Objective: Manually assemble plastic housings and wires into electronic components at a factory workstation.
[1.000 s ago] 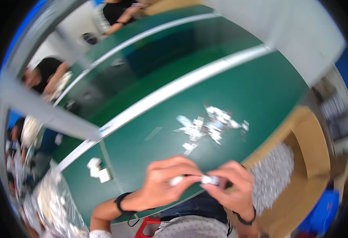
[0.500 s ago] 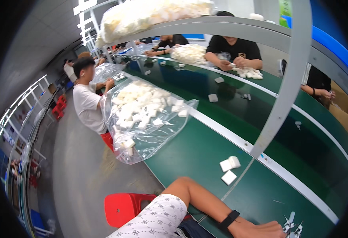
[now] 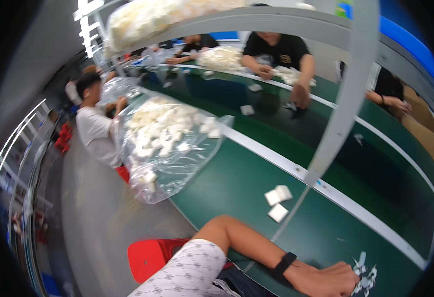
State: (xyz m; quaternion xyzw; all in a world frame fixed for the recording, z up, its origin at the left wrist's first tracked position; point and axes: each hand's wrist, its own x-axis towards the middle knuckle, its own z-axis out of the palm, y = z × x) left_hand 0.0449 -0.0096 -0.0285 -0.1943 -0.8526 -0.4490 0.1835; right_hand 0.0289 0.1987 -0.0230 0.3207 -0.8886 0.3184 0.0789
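The left hand (image 3: 327, 279) is apparently picking at small pale pieces (image 3: 365, 282) on the counter (image 3: 222, 185), its grip impossible to tell, right hand out of view; lifting one is probably calling for fine pinching

At lower right, parts (image 3: 366, 281) are crowding the left hand (image 3: 325, 279); table (image 3: 227, 180) is lying open between bag (image 3: 170, 128) and blocks (image 3: 278, 213) near centre, a post (image 3: 346, 104) barring upper right.

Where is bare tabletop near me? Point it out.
The green tabletop is bare between the plastic bag and the three white blocks, and nearly so from those blocks toward your left hand. Crowded: under the bag, and at the small pieces beside that hand.
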